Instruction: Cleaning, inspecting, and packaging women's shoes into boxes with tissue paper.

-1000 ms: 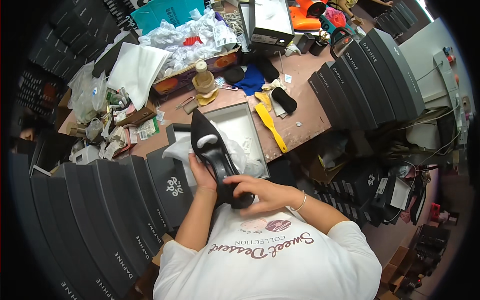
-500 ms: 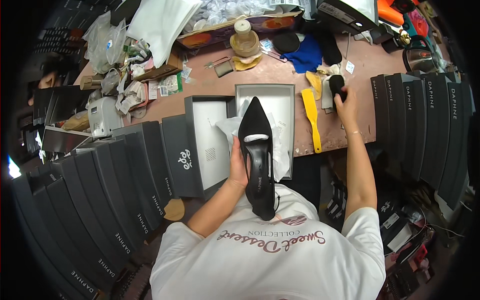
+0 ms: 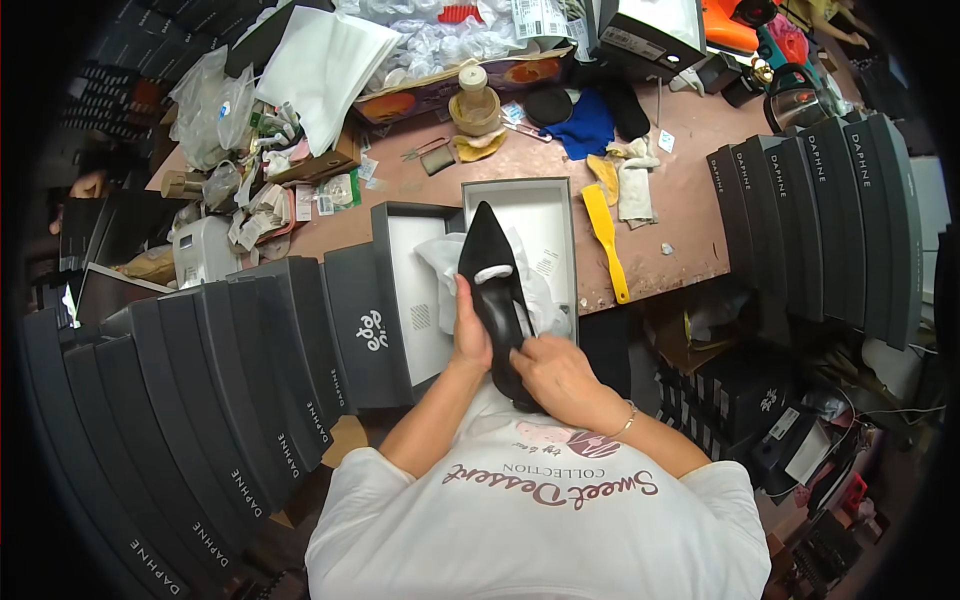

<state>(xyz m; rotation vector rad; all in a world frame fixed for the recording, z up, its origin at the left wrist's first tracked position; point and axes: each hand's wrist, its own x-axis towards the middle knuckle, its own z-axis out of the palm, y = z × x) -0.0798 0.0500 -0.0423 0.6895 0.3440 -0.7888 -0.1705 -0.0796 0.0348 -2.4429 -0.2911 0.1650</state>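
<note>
My left hand holds a black pointed slingback shoe from its left side, toe pointing away from me. White stuffing shows in the shoe's opening. My right hand is closed, its fingers down at the insole near the heel. Whatever it grips is hidden beneath the fingers against the black shoe. Beyond the shoe lies an open grey shoebox with white tissue paper in it. Another open box part with a white inside adjoins it on the left.
A yellow shoehorn, a white cloth and a blue cloth lie on the pinkish table. Upright grey shoeboxes line the left and right. A capped jar stands at the back.
My right hand has come from the table's right side, where it gripped a black oval pad, to the shoe's heel area. The pad no longer shows there. The shoe has tilted slightly.
</note>
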